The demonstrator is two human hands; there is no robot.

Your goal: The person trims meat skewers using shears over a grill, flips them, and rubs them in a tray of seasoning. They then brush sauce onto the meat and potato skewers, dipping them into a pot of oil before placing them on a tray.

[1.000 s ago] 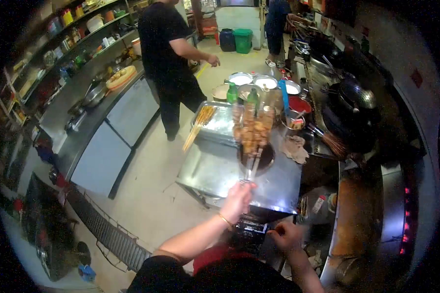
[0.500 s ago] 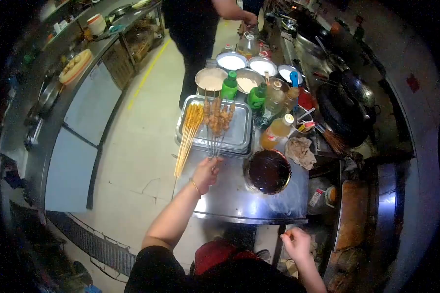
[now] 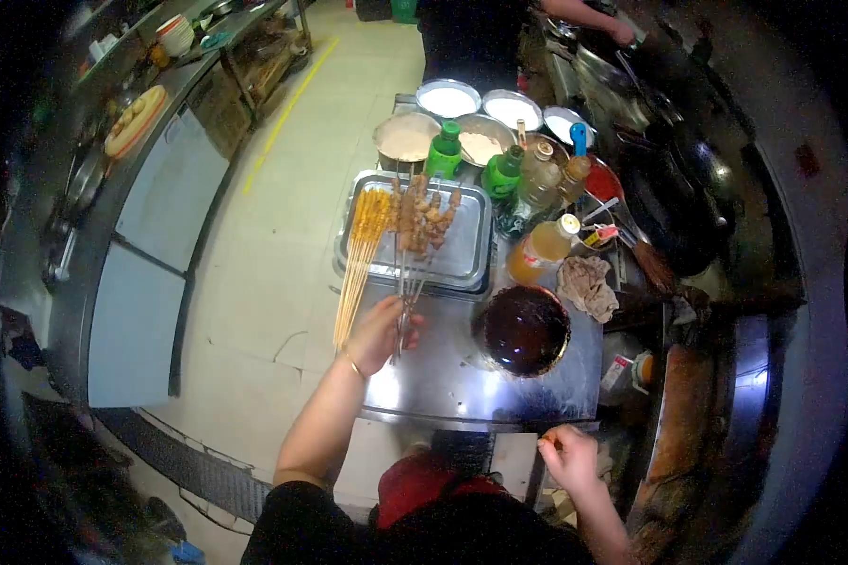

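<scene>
My left hand (image 3: 379,331) is around the metal shafts of several meat skewers (image 3: 411,218), whose browned chunks lie over a metal tray (image 3: 466,259). The lower ends of the shafts stick out below my fingers. Just left of them, a bunch of yellow-coated food on bamboo sticks (image 3: 371,218) rests on the tray's left side, sticks pointing toward me. My right hand (image 3: 572,457) hangs by the table's front edge with its fingers curled; what they hold, if anything, is hidden. Between the hands, a bowl of dark sauce (image 3: 526,330) stands on the steel table (image 3: 424,381).
Green bottles (image 3: 446,151), an orange-yellow bottle (image 3: 545,247) and a crumpled cloth (image 3: 587,287) stand right of and behind the tray. White-filled bowls (image 3: 448,99) line the back. Beyond, a co-worker (image 3: 468,42) reaches toward the woks (image 3: 674,202) on the right.
My left hand has shifted slightly left and down along the skewers, its fingers looser. My right hand has barely moved. The co-worker has moved right, an arm now over the stove side.
</scene>
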